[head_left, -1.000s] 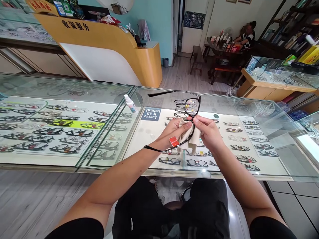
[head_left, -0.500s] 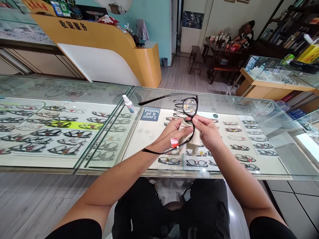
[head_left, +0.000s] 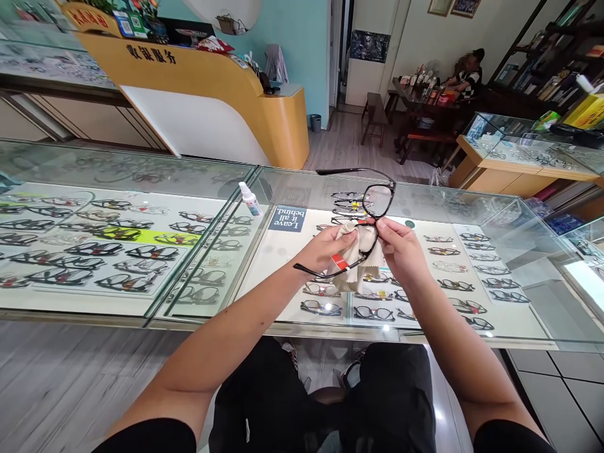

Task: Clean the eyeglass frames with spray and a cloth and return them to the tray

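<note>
A pair of black-framed eyeglasses (head_left: 392,189) is held up over the glass counter, its temples unfolded and pointing left. My right hand (head_left: 401,247) pinches the frame near the bridge. In my left hand (head_left: 329,246) is a cream cleaning cloth (head_left: 352,277), closed around the lower lens and hanging below it. The cloth hides most of that lens; the upper lens shows uncovered. A red and white tag (head_left: 340,262) hangs on the lower temple, close to my left wrist.
A white spray bottle (head_left: 250,199) stands on the glass display counter (head_left: 283,328), left of my hands. Rows of eyeglasses (head_left: 374,313) lie under the glass. Beyond are a yellow reception desk (head_left: 283,126), a wooden bench (head_left: 375,110) and a seated person (head_left: 469,75).
The eyeglasses have shifted slightly right and turned, with the temples swinging right. My left fingers have moved on the cloth, and more of it hangs down. The camera view has tilted a little.
</note>
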Tool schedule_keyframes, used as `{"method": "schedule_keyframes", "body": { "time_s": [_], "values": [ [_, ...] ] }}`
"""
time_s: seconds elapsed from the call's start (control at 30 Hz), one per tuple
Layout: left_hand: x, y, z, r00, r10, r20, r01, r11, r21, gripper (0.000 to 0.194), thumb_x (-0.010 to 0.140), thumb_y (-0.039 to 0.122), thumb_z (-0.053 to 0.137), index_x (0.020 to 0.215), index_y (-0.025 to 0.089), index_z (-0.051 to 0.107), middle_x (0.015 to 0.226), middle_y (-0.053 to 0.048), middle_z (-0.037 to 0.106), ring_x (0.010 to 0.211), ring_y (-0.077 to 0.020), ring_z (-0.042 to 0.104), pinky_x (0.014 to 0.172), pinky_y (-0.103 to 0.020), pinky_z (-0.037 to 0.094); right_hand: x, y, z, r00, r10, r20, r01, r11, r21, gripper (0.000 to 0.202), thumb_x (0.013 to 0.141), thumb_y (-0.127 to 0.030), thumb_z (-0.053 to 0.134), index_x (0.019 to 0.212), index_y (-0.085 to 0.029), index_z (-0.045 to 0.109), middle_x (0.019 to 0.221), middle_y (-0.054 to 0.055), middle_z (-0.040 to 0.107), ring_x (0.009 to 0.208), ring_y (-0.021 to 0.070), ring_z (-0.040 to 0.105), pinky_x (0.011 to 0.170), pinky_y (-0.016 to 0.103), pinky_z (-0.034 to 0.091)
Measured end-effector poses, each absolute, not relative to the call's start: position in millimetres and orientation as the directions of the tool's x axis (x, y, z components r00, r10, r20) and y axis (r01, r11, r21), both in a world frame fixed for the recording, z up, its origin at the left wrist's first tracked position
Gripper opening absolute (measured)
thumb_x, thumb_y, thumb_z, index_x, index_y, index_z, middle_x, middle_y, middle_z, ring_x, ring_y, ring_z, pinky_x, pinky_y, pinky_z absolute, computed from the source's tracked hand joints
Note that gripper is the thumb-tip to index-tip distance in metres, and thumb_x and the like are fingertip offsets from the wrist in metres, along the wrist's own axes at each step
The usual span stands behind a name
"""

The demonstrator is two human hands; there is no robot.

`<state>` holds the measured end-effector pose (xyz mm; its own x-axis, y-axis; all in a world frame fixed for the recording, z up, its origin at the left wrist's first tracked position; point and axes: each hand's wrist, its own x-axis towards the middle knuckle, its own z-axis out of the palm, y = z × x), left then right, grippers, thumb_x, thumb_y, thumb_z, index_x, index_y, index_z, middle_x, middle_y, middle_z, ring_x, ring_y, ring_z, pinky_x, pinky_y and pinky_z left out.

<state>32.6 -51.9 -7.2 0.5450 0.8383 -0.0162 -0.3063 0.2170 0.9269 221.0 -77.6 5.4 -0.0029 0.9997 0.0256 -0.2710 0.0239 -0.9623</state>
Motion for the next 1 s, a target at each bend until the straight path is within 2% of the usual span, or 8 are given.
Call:
{"method": "schedule_keyframes", "body": {
  "time_s": [0.13,0.23,0.4,0.5,0.67,0.8,1.0],
  "values": [
    [24.5,-42.3,-8.1,0.443,0.893,-0.079,-0.303,0.232,0.924,0.062,0.069,0.066,0.097,0.097,0.015,0.075,0.081,-0.003,0.076,0.076,-0.0168,0.072,0.072,-0.027,0.057,228.5,-74.9,8.7,0.079,0.992,0.097,-0.249,0.114,-0.962,0.033,0.08,-0.058,0.088,0.087,-0.026,0.085,0.082,0.003,0.069,0.074,0.0176,0.051,0.074,0.035,0.048],
    [15.3,-36.2,-5.5,0.387,0.92,-0.064,-0.348,0.21,0.914,0.064,0.07,0.065,0.097,0.103,0.014,0.076,0.088,-0.006,0.08,0.081,-0.0188,0.076,0.072,-0.027,0.059,230.9,-76.4,11.5,0.027,0.996,0.082,-0.265,0.086,-0.96,0.032,0.079,-0.057,0.089,0.088,-0.026,0.087,0.078,0.002,0.067,0.075,0.0185,0.051,0.076,0.035,0.047],
    [6.0,-36.1,3.8,0.446,0.894,-0.043,-0.416,0.25,0.874,0.063,0.072,0.059,0.099,0.108,0.013,0.076,0.095,-0.01,0.082,0.09,-0.024,0.08,0.079,-0.033,0.064,227.5,-79.6,7.3,-0.095,0.995,0.036,-0.178,0.018,-0.984,0.034,0.081,-0.059,0.09,0.086,-0.026,0.088,0.083,0.003,0.068,0.073,0.0174,0.042,0.072,0.035,0.039],
    [4.3,-38.2,5.1,0.466,0.882,-0.075,-0.4,0.286,0.871,0.059,0.075,0.056,0.098,0.111,0.014,0.076,0.097,-0.01,0.083,0.092,-0.024,0.08,0.081,-0.034,0.064,226.7,-80.1,4.1,-0.139,0.99,0.019,-0.134,0.0,-0.991,0.037,0.083,-0.061,0.087,0.092,-0.025,0.089,0.075,0.001,0.06,0.071,0.017,0.038,0.07,0.034,0.034],
    [7.1,-40.9,2.7,0.547,0.836,-0.047,-0.346,0.277,0.897,0.06,0.073,0.062,0.096,0.102,0.014,0.073,0.087,-0.006,0.079,0.076,-0.018,0.076,0.07,-0.028,0.061,226.4,-79.5,2.1,-0.208,0.978,0.009,-0.1,-0.012,-0.995,0.041,0.086,-0.062,0.084,0.096,-0.022,0.089,0.068,-0.002,0.046,0.069,0.0153,0.033,0.067,0.033,0.029],
    [13.7,-45.3,2.3,0.547,0.837,-0.011,-0.362,0.249,0.898,0.056,0.073,0.061,0.097,0.09,0.016,0.068,0.074,0.001,0.071,0.062,-0.0096,0.064,0.064,-0.022,0.057,223.5,-77.9,-3.2,-0.246,0.969,-0.001,-0.071,-0.019,-0.997,0.042,0.085,-0.063,0.085,0.094,-0.022,0.09,0.067,-0.002,0.052,0.068,0.0144,0.034,0.065,0.032,0.028],
    [17.6,-47.8,3.5,0.542,0.84,-0.012,-0.331,0.227,0.916,0.058,0.071,0.06,0.099,0.088,0.015,0.067,0.074,0.0,0.068,0.067,-0.0111,0.065,0.067,-0.024,0.058,219.8,-77.8,-7.6,-0.277,0.961,-0.004,-0.068,-0.024,-0.997,0.04,0.085,-0.06,0.087,0.087,-0.021,0.089,0.071,0.001,0.064,0.068,0.0133,0.036,0.064,0.032,0.028]
  ]
}}
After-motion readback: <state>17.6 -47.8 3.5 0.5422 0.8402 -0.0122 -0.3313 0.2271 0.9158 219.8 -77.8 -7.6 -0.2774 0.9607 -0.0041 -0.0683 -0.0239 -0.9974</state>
